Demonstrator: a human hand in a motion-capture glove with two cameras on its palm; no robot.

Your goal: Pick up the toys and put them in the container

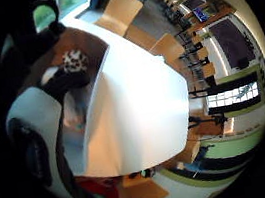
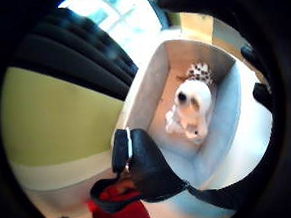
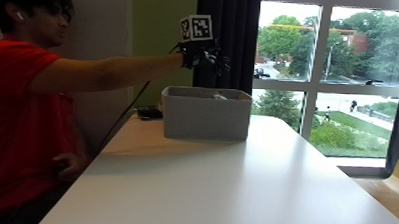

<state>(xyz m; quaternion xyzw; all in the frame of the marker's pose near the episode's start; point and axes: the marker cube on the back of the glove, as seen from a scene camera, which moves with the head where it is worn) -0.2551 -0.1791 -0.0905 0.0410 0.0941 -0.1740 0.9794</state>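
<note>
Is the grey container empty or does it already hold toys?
Not empty. The container holds a white plush toy and a spotted toy behind it.

An office or canteen-like room: white table point(image 3: 250, 179), tall window point(image 3: 334, 71) right, wooden chairs point(image 1: 121, 9) and more tables far off.

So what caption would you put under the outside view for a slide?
Gloved right hand held above the grey container on the white table, fingers relaxed, toys inside.
</note>
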